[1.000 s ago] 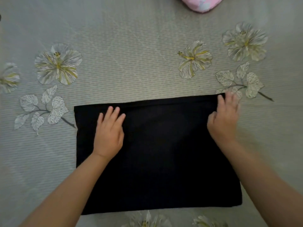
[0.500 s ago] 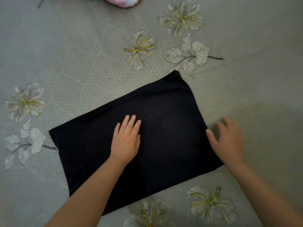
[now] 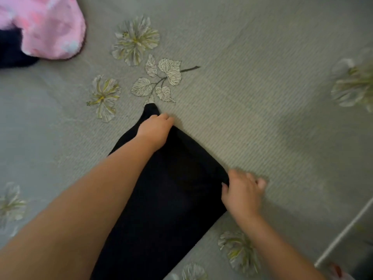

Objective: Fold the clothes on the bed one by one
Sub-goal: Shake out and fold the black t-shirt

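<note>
The black cloth (image 3: 169, 199) lies folded on the bed (image 3: 252, 98). The left hand (image 3: 154, 131) and the right hand (image 3: 241, 191) grip its right edge with curled fingers.

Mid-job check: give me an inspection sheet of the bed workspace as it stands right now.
Surface: grey-green bedspread printed with flowers and leaves.
Job's things: black garment, already folded into a flat panel, lying diagonally; its far corner points at the leaf print.
Clutter: pink fluffy item at top left, with a dark cloth beside it, partly out of frame.
Grippers: left hand grips the garment's right edge near the far corner; right hand pinches the same edge at the nearer corner.
Cables: nothing seen.
Surroundings: a pale bar or edge at lower right; what it is cannot be told.
</note>
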`<action>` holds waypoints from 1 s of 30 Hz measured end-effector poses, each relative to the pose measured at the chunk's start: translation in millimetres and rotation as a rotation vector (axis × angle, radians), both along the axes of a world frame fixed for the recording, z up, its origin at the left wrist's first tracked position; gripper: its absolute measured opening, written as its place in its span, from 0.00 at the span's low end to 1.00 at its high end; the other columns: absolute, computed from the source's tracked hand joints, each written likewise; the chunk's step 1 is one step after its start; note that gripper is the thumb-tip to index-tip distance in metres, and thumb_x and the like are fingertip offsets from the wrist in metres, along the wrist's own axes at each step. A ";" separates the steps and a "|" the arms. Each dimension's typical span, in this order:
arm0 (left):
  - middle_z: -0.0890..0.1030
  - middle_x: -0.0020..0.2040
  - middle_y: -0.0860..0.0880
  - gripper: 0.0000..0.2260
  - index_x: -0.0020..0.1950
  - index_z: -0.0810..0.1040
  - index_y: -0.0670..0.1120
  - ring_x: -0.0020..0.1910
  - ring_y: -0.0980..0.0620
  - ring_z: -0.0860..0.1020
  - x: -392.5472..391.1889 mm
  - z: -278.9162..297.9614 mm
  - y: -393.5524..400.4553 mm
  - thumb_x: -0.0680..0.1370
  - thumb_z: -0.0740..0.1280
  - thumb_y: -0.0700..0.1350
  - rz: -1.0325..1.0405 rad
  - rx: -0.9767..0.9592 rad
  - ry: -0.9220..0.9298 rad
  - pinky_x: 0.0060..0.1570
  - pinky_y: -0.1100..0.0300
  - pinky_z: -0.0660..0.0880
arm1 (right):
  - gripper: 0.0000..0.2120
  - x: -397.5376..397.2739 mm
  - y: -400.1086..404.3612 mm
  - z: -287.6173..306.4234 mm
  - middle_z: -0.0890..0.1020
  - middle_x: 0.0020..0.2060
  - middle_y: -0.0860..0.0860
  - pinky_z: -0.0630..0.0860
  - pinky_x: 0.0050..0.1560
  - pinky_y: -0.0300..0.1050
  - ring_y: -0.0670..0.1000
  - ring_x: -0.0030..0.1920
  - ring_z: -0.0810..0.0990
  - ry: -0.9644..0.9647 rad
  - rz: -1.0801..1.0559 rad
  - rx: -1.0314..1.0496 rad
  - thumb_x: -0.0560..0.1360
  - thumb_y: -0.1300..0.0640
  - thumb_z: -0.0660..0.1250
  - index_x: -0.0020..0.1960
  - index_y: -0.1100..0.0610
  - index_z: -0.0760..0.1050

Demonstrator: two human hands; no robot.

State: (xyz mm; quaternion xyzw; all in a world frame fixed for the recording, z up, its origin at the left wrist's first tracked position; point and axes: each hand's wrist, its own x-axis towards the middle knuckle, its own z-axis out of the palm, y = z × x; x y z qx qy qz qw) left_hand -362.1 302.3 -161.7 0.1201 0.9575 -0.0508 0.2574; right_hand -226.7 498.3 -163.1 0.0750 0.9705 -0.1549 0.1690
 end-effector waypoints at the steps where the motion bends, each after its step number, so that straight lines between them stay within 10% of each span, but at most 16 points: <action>1: 0.71 0.57 0.42 0.14 0.59 0.70 0.40 0.54 0.41 0.72 -2.3 0.3 -2.4 0.75 0.58 0.32 0.001 -0.001 -0.010 0.42 0.55 0.65 | 0.08 -9.1 5.2 1.1 0.79 0.29 0.58 0.58 0.44 0.48 0.58 0.36 0.78 0.015 -0.014 -0.006 0.62 0.64 0.75 0.36 0.63 0.76; 5: 0.71 0.56 0.37 0.13 0.57 0.72 0.37 0.53 0.37 0.71 -11.7 11.7 -11.3 0.75 0.58 0.31 0.192 0.178 0.160 0.45 0.51 0.67 | 0.04 -71.2 32.0 10.9 0.81 0.39 0.61 0.55 0.51 0.49 0.59 0.48 0.76 0.126 0.016 0.060 0.70 0.63 0.67 0.43 0.63 0.75; 12: 0.76 0.48 0.31 0.09 0.48 0.76 0.29 0.45 0.34 0.76 33.7 46.7 -23.9 0.69 0.63 0.25 0.307 0.531 0.632 0.46 0.54 0.71 | 0.10 -95.1 31.9 66.9 0.80 0.32 0.55 0.57 0.53 0.47 0.56 0.39 0.78 0.700 0.124 -0.011 0.62 0.73 0.67 0.39 0.62 0.78; 30: 0.79 0.49 0.32 0.21 0.51 0.78 0.31 0.45 0.30 0.79 334.3 18.8 -72.9 0.59 0.75 0.26 0.418 0.258 0.198 0.45 0.31 0.72 | 0.16 187.7 29.9 -0.4 0.80 0.32 0.52 0.62 0.49 0.49 0.49 0.42 0.67 0.391 0.717 -0.026 0.65 0.63 0.57 0.42 0.61 0.83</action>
